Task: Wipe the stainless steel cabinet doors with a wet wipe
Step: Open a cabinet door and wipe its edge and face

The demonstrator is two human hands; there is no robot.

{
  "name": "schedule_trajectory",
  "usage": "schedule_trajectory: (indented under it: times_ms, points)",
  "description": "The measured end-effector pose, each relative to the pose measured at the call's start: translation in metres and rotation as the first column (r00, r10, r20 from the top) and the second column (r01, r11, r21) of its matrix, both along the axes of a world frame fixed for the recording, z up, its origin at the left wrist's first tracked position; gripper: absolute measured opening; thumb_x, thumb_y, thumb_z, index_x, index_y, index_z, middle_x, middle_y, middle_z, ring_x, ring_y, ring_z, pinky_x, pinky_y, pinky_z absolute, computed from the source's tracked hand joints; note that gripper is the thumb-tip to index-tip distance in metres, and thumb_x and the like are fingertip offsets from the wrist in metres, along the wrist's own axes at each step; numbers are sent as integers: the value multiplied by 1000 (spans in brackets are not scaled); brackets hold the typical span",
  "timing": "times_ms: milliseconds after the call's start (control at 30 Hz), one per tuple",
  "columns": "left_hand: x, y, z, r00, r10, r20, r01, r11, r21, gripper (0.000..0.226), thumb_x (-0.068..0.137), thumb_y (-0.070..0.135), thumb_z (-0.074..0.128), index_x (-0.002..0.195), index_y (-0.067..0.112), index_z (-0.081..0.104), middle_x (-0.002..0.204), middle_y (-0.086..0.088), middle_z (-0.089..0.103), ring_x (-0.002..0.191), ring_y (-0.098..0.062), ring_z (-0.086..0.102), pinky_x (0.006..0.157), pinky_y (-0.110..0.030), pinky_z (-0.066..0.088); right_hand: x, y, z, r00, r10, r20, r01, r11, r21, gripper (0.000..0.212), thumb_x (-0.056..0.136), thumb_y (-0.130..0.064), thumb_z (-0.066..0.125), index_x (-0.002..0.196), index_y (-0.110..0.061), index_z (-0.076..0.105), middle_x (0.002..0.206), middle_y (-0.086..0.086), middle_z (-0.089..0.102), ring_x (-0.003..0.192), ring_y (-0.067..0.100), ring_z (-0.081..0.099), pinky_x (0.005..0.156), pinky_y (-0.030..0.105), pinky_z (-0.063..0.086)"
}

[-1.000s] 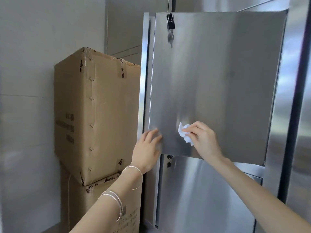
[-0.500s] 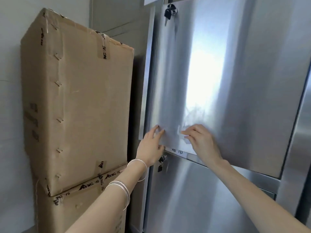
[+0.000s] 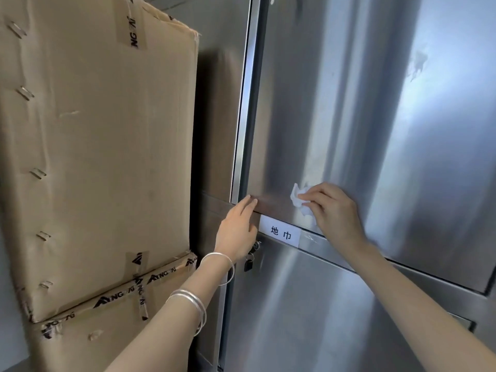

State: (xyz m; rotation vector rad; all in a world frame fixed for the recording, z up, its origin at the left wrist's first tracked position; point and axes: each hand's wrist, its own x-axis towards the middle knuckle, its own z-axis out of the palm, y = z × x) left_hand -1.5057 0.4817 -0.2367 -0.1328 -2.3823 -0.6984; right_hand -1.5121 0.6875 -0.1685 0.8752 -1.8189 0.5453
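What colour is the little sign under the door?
White, with two black characters. The sign shows clearly in the head view, the only one.

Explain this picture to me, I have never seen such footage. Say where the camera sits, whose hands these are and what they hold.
There is no machine here: a person wears one wide-angle camera on the head, so you look forward and down along their own arms. The right hand pinches a crumpled white wet wipe and presses it against the upper stainless steel cabinet door, near its bottom edge. The left hand, with straight fingers and holding nothing, rests on that door's lower left corner. Below it sits a white label and a second steel door with a small lock. To the left stand stacked cardboard boxes. Silver bangles circle the left wrist.
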Motion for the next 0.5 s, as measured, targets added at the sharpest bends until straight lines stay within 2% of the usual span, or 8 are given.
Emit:
schedule_trajectory:
  times_ms: [67,167,300,433,500]
  points:
    - [-3,-10,-21,999,54,-5,-53,992,115,65,86,-1,45,147,16,33,157,3,23,140,-20,28,112,-34,29,-1,-4,-1,1000,16,17,-15,1000,-14,22,74,19,62,78,-1,72,87,9,68,81,26,64,76,28,48]
    - [-10,-26,-53,981,169,93,-185,962,203,63,88,-1,49,147,10,32,155,-4,27,139,-24,31,112,-34,30,-4,-13,-8,999,42,34,-41,998,-39,23,74,17,61,79,-1,73,86,9,67,79,28,63,72,30,49]
    - [-22,-33,-81,963,176,206,-209,967,148,71,88,16,64,148,9,27,153,-5,27,135,-25,37,109,-35,36,-6,-24,-35,995,97,5,-97,995,-37,21,74,7,60,83,-4,74,84,6,67,79,20,58,73,27,46]
    - [-34,-33,-94,961,234,150,-259,949,178,70,80,16,72,139,9,35,141,-7,34,124,-27,46,95,-39,47,-12,-31,-59,989,123,-87,-123,992,13,26,74,14,58,85,-4,74,82,8,66,77,18,51,71,25,45]
    - [-39,-35,-96,950,283,129,-302,938,170,67,79,16,73,136,9,38,136,-7,37,120,-27,47,89,-40,50,-16,-33,-64,987,144,-71,-145,989,-11,28,73,15,58,86,-4,74,82,9,66,77,18,51,73,21,44]
